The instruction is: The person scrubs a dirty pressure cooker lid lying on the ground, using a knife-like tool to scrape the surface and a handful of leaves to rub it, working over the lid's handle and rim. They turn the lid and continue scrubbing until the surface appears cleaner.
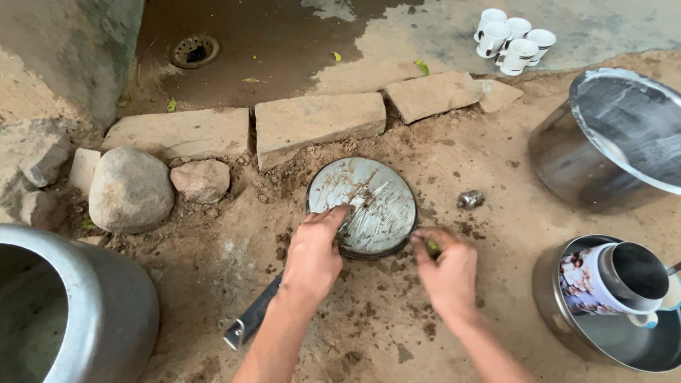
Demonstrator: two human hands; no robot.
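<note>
A round metal pan (376, 195) lies upside down on the dirt, its base smeared with mud. Its dark handle (252, 319) runs toward the lower left under my arm. My left hand (316, 255) presses on the near left rim of the pan, fingers curled on the base. At the pan's near right edge, my right hand (443, 266) is closed around something small and greenish, with fingertips in the soil.
Flat stones (319, 120) and a rounded rock (131, 188) border a wet concrete slab with a drain (194, 50). Several white cups (514, 39) stand far right. Big metal pots sit at right (617, 135) and lower left (78, 305). A printed mug (610, 276) lies in a steel bowl.
</note>
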